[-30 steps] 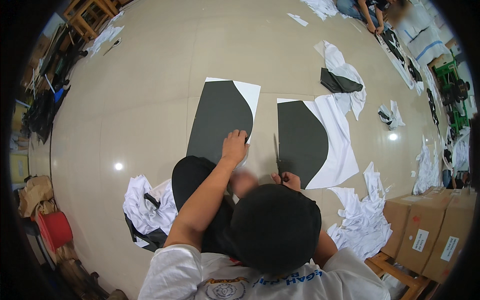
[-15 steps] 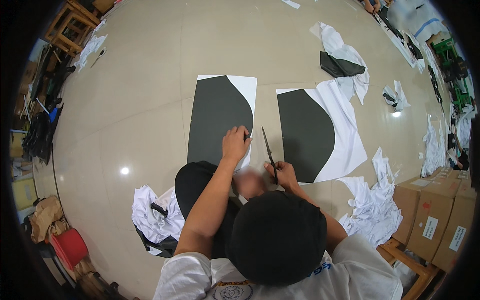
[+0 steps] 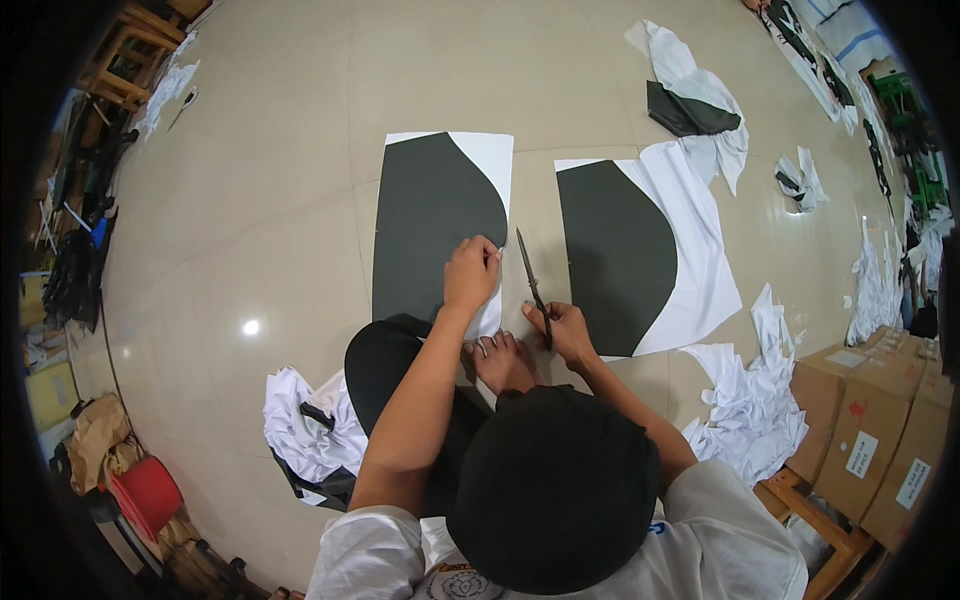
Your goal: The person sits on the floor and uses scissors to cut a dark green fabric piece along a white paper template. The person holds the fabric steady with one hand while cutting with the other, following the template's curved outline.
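On the tiled floor, a dark grey curved pattern piece lies over white fabric. My left hand rests at its right edge, with thumb and fingers pinched together on the edge of the white fabric. My right hand is closed around the handles of black scissors. Their blades point away from me, just right of that fabric edge and apart from it. To the right, a second dark grey curved piece lies on another white fabric sheet.
White scraps lie at lower left and lower right. Crumpled white cloth with a dark piece lies farther off. Cardboard boxes stand at right, and a red container at lower left. A bare foot is between my arms.
My left hand has shifted slightly up along the edge, its fingertips now pinching the fabric there. My right hand, with the scissors, has moved a little away from me. The view has shifted slightly.
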A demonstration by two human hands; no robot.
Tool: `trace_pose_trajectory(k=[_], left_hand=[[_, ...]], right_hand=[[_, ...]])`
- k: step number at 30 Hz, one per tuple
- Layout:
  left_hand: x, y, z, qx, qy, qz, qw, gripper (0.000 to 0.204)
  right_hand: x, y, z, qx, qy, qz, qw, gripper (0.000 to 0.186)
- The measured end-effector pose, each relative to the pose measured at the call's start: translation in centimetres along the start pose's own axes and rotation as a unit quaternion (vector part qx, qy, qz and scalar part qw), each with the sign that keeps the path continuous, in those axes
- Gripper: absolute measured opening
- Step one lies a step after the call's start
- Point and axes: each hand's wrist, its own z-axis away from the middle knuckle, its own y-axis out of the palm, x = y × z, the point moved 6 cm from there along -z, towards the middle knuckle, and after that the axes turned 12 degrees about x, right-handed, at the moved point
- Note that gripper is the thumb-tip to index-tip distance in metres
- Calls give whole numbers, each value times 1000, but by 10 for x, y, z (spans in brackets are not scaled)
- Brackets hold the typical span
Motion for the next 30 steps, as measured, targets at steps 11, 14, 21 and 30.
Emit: trace_pose_trajectory(k=[11, 14, 21, 30], left_hand=[[3, -13, 0, 20, -4, 55, 998, 16], [-1, -14, 1, 24, -3, 71, 997, 16], [-3, -14, -3, 41, -6, 59, 997, 14], [-2, -13, -7, 57, -15, 91, 994, 13]], right_hand=[[24, 13, -37, 28, -28, -79, 996, 41], [27, 16, -38, 23, -19, -91, 995, 38], [15, 32, -31, -11, -4, -98, 995, 34], [12, 41, -34, -35, -7, -74, 997, 32]])
